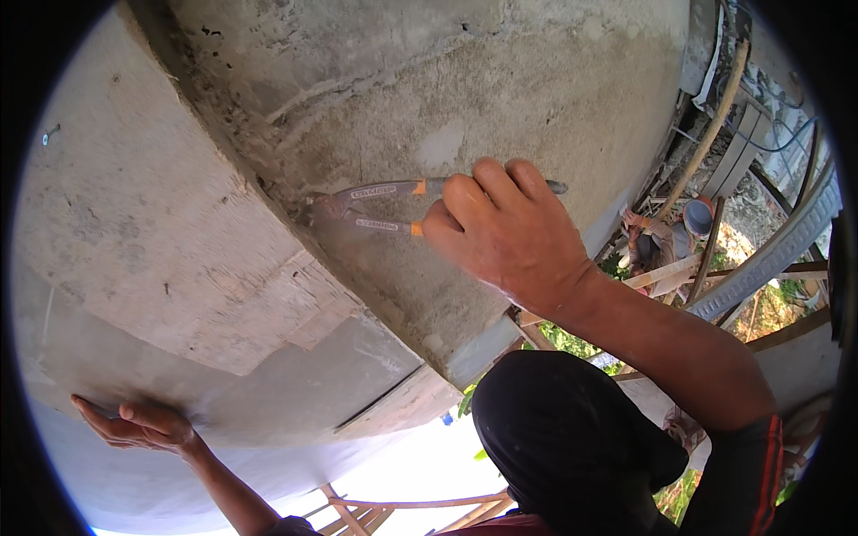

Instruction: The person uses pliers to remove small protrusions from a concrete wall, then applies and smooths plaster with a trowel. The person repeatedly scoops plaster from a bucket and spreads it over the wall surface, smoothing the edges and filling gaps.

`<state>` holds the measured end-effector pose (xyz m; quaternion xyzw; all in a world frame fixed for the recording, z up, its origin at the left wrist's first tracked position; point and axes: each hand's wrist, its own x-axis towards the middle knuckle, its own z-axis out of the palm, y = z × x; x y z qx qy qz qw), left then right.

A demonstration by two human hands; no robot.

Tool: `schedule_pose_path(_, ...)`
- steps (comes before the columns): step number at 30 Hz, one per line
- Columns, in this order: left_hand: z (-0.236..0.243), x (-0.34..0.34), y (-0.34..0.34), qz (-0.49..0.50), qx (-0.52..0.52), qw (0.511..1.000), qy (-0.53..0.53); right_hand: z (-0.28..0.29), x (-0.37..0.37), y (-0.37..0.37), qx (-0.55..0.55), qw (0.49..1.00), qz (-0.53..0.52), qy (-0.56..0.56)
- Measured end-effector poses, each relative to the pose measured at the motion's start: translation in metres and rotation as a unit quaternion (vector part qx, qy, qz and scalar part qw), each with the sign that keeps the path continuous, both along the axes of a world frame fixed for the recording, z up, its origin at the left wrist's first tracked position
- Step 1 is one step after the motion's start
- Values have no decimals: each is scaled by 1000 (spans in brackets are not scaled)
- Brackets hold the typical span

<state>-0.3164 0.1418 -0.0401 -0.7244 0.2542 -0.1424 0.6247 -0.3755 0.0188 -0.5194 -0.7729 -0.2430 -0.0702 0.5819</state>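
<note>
My right hand (505, 228) grips the handles of a pair of pincers (375, 205) with orange-tipped grips. The tool's jaws press against the joint between a rough concrete beam (500, 98) and a grey formwork board (152, 223). My left hand (143, 424) lies flat and open, palm against a smooth grey panel at the lower left. Whether the jaws hold a nail is hidden by dust and shadow.
A head in a dark cloth cover (563, 438) fills the lower middle. Another person in a grey hat (670, 237) stands far below among bamboo and timber scaffold poles (715, 134). Corrugated sheets (778, 250) and greenery lie at the right.
</note>
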Motion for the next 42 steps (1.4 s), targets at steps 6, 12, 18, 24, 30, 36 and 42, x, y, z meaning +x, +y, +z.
schedule_pose_path(6,-3,1,-2,2,-11,1000,-2,-10,8,-2,84,995,42,25)
schedule_pose_path(12,-4,-4,0,13,-24,1000,-7,-28,6,-31,93,980,160,79)
schedule_pose_path(18,-1,-3,2,11,-16,1000,-7,-16,-3,-20,146,979,85,110)
schedule_pose_path(24,-1,-5,0,14,-23,1000,-12,-3,-4,-19,127,982,127,51)
schedule_pose_path(30,-4,-2,0,5,-9,1000,-10,9,-23,-28,264,913,167,263)
schedule_pose_path(36,-4,-4,2,14,-19,1000,-9,26,-2,-11,292,904,196,243)
schedule_pose_path(42,-5,-9,-12,33,-24,999,-24,31,-5,-25,372,854,179,316)
